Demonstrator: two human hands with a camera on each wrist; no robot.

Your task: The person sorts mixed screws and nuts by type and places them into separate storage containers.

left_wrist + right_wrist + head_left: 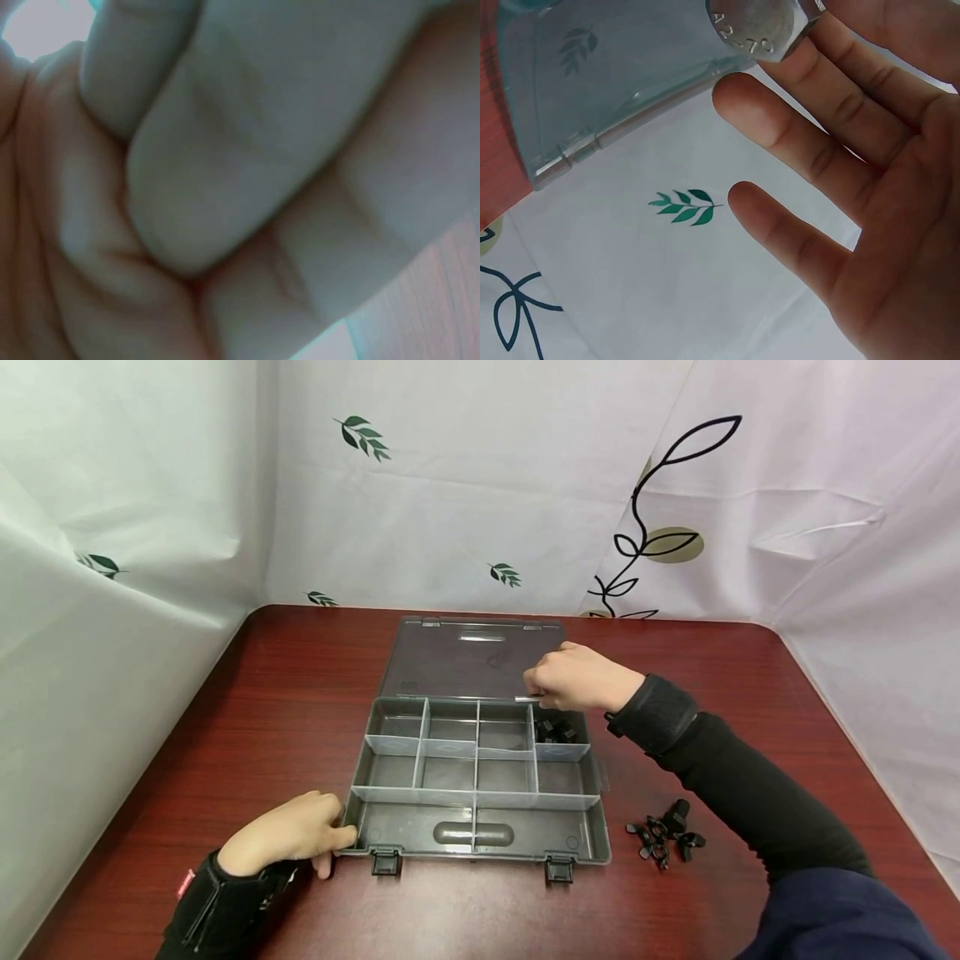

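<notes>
A grey plastic compartment box (475, 797) lies open on the table, its see-through lid (457, 656) folded back. My left hand (296, 831) grips the box's front left corner; in the left wrist view its fingers (247, 127) are curled towards the palm. Over the back right compartment, my right hand (577, 677) pinches a silver hex bolt (757, 26) with letters and digits on its head. Two of that hand's fingers (780, 247) stand out away from the bolt. Small black parts (557, 732) lie in the compartment beneath. Every other compartment shows a bare floor.
To the right of the box, several black clip-like or knob-like pieces (663, 835) lie in a loose pile. Two black latches (386, 862) hang at the box's front edge. A white patterned cloth (450, 485) encloses the red-brown table (300, 693) at the back and sides.
</notes>
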